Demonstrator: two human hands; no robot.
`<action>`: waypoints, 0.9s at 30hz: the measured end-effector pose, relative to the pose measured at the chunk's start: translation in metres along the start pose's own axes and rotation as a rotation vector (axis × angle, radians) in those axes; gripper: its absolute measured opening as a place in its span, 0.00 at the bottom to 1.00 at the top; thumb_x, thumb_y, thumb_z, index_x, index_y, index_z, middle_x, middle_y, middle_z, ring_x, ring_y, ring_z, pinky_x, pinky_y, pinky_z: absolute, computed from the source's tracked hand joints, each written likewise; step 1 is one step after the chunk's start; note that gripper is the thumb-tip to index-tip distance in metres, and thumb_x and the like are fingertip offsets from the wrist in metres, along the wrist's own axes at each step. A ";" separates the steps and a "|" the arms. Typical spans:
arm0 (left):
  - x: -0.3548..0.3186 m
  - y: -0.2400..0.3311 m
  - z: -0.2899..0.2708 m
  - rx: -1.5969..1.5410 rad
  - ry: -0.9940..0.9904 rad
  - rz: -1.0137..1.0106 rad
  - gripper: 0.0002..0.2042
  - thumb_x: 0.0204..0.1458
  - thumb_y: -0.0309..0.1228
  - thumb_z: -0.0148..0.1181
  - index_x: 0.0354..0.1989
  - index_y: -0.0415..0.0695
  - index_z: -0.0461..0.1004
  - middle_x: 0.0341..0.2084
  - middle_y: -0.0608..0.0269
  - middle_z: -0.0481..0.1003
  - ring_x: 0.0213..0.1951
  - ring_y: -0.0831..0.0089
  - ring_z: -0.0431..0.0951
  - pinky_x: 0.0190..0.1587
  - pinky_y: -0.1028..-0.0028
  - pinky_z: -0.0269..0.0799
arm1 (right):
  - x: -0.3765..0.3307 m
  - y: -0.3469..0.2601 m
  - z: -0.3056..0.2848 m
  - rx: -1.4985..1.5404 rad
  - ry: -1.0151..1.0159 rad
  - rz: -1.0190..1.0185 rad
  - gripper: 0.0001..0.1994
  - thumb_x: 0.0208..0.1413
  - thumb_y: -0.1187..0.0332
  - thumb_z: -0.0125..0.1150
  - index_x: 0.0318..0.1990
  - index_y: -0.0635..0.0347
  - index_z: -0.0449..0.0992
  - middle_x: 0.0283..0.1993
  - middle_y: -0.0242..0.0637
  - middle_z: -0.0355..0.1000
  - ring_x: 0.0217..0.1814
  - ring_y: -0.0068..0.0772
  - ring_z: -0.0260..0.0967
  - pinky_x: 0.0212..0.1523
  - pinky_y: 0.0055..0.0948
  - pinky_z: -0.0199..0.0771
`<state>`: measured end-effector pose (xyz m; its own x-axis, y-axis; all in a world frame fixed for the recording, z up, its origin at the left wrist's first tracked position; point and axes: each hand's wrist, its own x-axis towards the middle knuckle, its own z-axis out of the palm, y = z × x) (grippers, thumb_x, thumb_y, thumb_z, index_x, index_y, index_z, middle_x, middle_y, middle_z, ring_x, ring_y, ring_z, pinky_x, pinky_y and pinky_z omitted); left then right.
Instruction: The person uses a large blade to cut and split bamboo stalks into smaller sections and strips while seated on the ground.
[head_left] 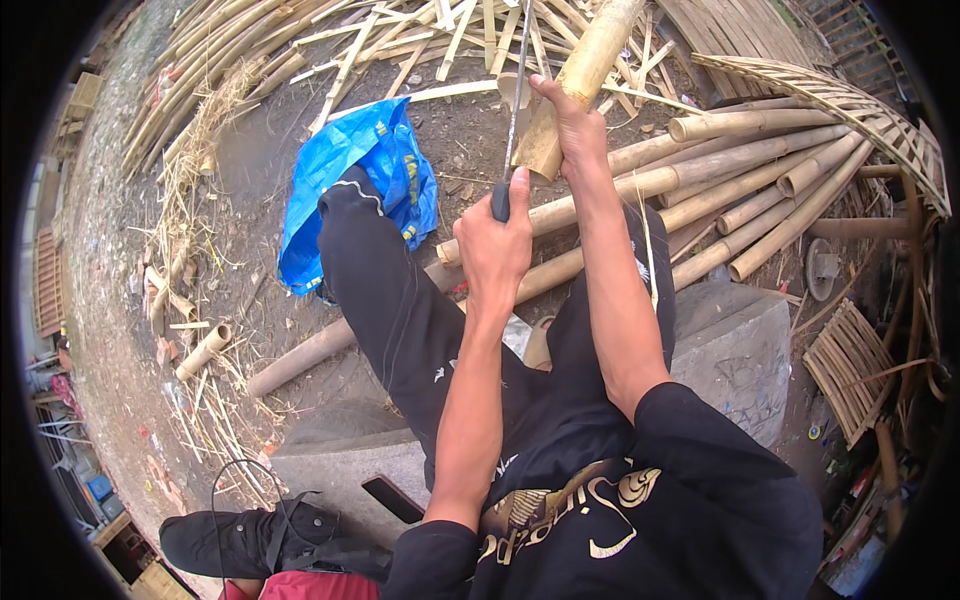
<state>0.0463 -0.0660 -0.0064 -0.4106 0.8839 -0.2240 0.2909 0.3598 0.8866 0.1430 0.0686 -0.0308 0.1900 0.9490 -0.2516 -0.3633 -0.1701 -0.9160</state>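
Observation:
My left hand (495, 245) is closed around the dark handle of a saw (517, 110). Its long, narrow blade points away from me and shows nearly edge-on, beside the end of a thick bamboo pole (585, 70). Farther up, my right hand (572, 125) grips that pole from its right side, thumb on top. The pole slants from the far right down toward my knees, its near end between the two hands. Whether the blade touches the bamboo, I cannot tell.
Several bamboo poles (745, 170) lie to the right, under a woven bamboo panel (810, 85). A blue plastic sheet (330, 165) is by my left knee. Split strips (465, 40) cover the far ground. A phone (392, 498) rests on the concrete block (340, 465); another person's leg (230, 540) is beside it.

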 end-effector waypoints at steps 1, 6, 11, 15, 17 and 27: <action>0.000 -0.001 0.001 0.000 0.007 0.004 0.32 0.61 0.53 0.56 0.20 0.31 0.72 0.10 0.53 0.65 0.18 0.67 0.65 0.28 0.59 0.64 | 0.001 0.000 0.001 0.024 0.000 -0.003 0.26 0.39 0.62 0.81 0.41 0.72 0.76 0.35 0.39 0.74 0.30 0.29 0.73 0.33 0.30 0.76; 0.000 -0.004 0.002 0.008 0.015 -0.001 0.32 0.61 0.54 0.57 0.20 0.31 0.72 0.10 0.53 0.65 0.17 0.67 0.65 0.27 0.58 0.64 | 0.003 0.006 0.001 0.038 0.027 -0.019 0.29 0.38 0.62 0.82 0.43 0.74 0.75 0.36 0.41 0.74 0.30 0.29 0.73 0.32 0.30 0.77; -0.001 -0.007 0.003 -0.001 0.051 0.024 0.33 0.60 0.55 0.57 0.20 0.31 0.72 0.09 0.53 0.65 0.17 0.68 0.65 0.26 0.58 0.64 | 0.003 0.003 0.000 0.030 0.053 -0.014 0.31 0.37 0.61 0.82 0.44 0.76 0.74 0.37 0.42 0.74 0.31 0.30 0.74 0.32 0.31 0.77; 0.001 -0.008 0.001 0.006 0.030 -0.001 0.33 0.60 0.55 0.57 0.20 0.31 0.73 0.09 0.52 0.66 0.17 0.68 0.65 0.26 0.58 0.64 | 0.004 0.004 -0.001 0.049 0.046 0.000 0.32 0.37 0.62 0.83 0.45 0.77 0.74 0.38 0.43 0.74 0.31 0.31 0.74 0.31 0.32 0.78; 0.001 -0.008 0.002 0.000 0.042 0.017 0.33 0.60 0.55 0.57 0.20 0.31 0.73 0.09 0.51 0.66 0.17 0.67 0.65 0.27 0.58 0.64 | 0.002 0.003 -0.001 0.064 0.042 0.010 0.32 0.37 0.62 0.83 0.45 0.77 0.74 0.38 0.44 0.74 0.32 0.31 0.74 0.31 0.32 0.78; -0.001 -0.009 0.005 -0.011 0.107 0.053 0.36 0.59 0.58 0.58 0.15 0.32 0.69 0.08 0.62 0.61 0.17 0.75 0.61 0.23 0.63 0.60 | 0.001 0.004 -0.001 0.043 0.054 0.011 0.34 0.37 0.62 0.83 0.46 0.79 0.73 0.38 0.44 0.73 0.32 0.33 0.75 0.32 0.34 0.79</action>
<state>0.0481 -0.0685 -0.0157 -0.4854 0.8642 -0.1327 0.3056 0.3099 0.9003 0.1431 0.0686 -0.0349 0.2344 0.9312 -0.2791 -0.4042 -0.1677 -0.8991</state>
